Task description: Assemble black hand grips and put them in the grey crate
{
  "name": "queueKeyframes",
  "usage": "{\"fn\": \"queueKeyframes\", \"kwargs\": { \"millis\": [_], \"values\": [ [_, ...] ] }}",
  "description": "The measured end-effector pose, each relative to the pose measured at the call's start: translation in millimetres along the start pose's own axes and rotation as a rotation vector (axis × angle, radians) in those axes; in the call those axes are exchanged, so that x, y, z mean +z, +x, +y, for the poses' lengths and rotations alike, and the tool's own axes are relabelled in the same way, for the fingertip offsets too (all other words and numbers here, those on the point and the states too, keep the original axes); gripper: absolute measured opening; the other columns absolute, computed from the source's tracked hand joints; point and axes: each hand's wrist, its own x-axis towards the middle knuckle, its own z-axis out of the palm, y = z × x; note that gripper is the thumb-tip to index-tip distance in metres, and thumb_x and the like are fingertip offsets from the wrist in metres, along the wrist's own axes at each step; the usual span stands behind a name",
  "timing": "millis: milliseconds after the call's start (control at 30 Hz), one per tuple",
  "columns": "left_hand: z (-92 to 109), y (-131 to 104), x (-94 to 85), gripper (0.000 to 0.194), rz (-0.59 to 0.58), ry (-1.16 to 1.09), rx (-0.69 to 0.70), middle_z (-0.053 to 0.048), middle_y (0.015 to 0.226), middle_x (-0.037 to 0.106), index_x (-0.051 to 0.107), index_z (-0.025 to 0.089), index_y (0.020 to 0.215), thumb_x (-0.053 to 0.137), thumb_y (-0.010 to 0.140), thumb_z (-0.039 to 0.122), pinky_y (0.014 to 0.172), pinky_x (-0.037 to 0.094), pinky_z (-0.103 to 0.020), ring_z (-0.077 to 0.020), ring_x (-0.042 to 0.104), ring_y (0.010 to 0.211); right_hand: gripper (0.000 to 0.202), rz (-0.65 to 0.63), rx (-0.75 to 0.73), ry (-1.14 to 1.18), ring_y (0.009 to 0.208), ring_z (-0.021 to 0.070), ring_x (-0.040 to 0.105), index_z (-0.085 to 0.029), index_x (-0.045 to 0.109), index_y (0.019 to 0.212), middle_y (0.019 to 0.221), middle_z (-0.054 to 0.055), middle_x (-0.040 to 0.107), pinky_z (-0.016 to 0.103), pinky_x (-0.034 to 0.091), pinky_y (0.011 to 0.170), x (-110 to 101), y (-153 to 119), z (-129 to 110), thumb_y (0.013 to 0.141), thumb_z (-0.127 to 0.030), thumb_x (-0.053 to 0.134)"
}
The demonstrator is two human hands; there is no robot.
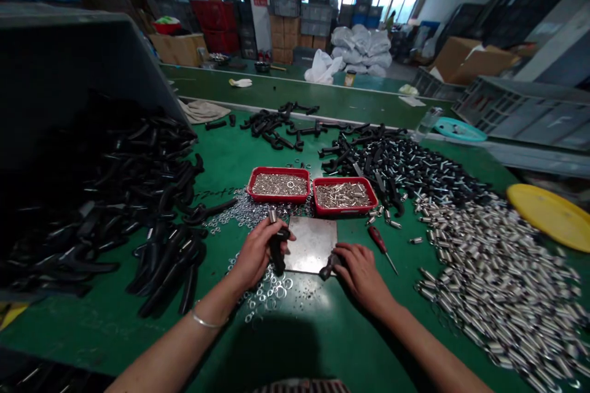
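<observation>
My left hand point(257, 250) is closed around a black handle-like part point(276, 252), with a metal spring or threaded end point(273, 216) sticking up from the grip. It is at the left edge of a flat metal plate point(313, 239). At the plate's lower right corner, my right hand point(362, 273) has its fingers curled over a small dark piece point(328, 267), partly hidden by them. Loose metal rings point(271, 291) lie below my left hand. Beyond the plate stand a red tray of tiny metal parts point(281, 170) and a red tray of metal pins point(345, 180).
A screwdriver point(383, 249) lies right of my right hand. Silver springs point(498, 270) and black-headed screws point(424, 166) are heaped on the right. Black handles point(170, 258) spill from a tipped bin point(92, 21) on the left. A yellow lid point(550, 215) is at far right.
</observation>
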Motion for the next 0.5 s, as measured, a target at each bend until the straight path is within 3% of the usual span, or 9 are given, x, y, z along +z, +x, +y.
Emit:
{"fn": "queueKeyframes", "kwargs": {
  "millis": [133,267,400,500],
  "values": [
    [4,11,-13.9,0.032,-0.007,0.141,-0.014,-0.005,0.078,0.071,0.055,0.017,0.093,0.068,0.084,0.045,0.056,0.044,-0.019,-0.0089,0.057,0.057,0.033,0.121,0.142,-0.108,0.113,0.0293,0.057,-0.018,0.064,0.118,0.122,0.014,0.066,0.047,0.042,0.101,-9,19,18,0.1,-0.037,0.044],
    [-16,14,-2.1,0.036,0.048,0.195,0.05,-0.002,0.068,0.069,0.052,0.018,0.087,0.064,0.085,0.052,0.046,0.033,-0.017,-0.0062,0.047,0.045,0.028,0.003,0.207,-0.093,0.093,0.0212,0.069,-0.022,0.063,0.116,0.104,0.007,0.074,0.03,0.05,0.081,10,83,-18,0.102,-0.034,0.042],
    [-24,14,2.3,0.039,0.041,0.228,0.058,-0.001,0.066,0.068,0.054,0.018,0.086,0.062,0.085,0.056,0.046,0.037,-0.019,-0.0076,0.049,0.045,0.024,-0.104,0.371,-0.251,0.084,0.0269,0.072,-0.012,0.064,0.106,0.09,0.018,0.074,0.034,0.05,0.075,48,143,-57,0.1,-0.02,0.042],
    [-23,13,-7.6,0.039,0.022,0.225,0.022,-0.001,0.065,0.068,0.054,0.018,0.086,0.061,0.086,0.056,0.046,0.035,-0.019,-0.0079,0.048,0.044,0.027,-0.093,0.4,-0.265,0.085,0.0286,0.072,-0.008,0.063,0.105,0.089,0.023,0.072,0.037,0.05,0.076,61,159,-63,0.098,-0.01,0.037]
  ]
}}
